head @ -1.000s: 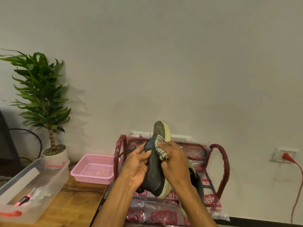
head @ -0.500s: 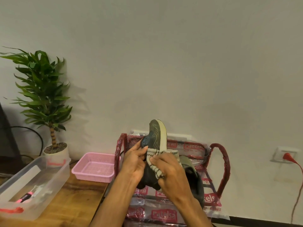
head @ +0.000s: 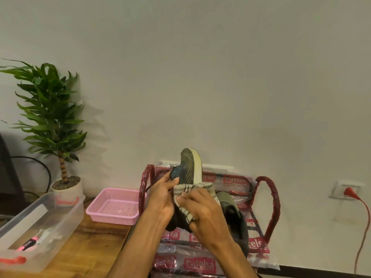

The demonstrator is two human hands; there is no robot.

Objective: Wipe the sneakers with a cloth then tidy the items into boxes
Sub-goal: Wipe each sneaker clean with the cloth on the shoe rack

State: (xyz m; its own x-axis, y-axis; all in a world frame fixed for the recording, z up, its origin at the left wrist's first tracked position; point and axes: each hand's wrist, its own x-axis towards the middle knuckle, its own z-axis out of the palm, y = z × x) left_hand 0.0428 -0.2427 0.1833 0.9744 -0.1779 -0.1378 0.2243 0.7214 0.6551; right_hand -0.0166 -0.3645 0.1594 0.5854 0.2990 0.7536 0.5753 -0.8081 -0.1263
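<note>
Nearest the viewer, at lower left, a wooden table carries a clear plastic storage box with red handle clips, inside which lies a pink-and-black marker. At centre, two bare forearms reach away from the viewer. The left hand grips the side of a dark sneaker with a cream rubber sole, fingers curled round its upper, and holds it toe-up in the air above the right edge of the table. The right hand has its fingers bent over a striped cream cloth and presses it against the shoe's lower half, so that the cloth wraps round the sole edge. Just behind and right of the right hand, a second grey-olive sneaker rests on a red-tubed rack wrapped in clear plastic with red printed labels. Left of the rack, a pink perforated plastic basket sits at the far edge of the table. Farther left, a green potted plant in a white pot stands against the pale wall. At far right, a red plug sits in a white wall socket.
</note>
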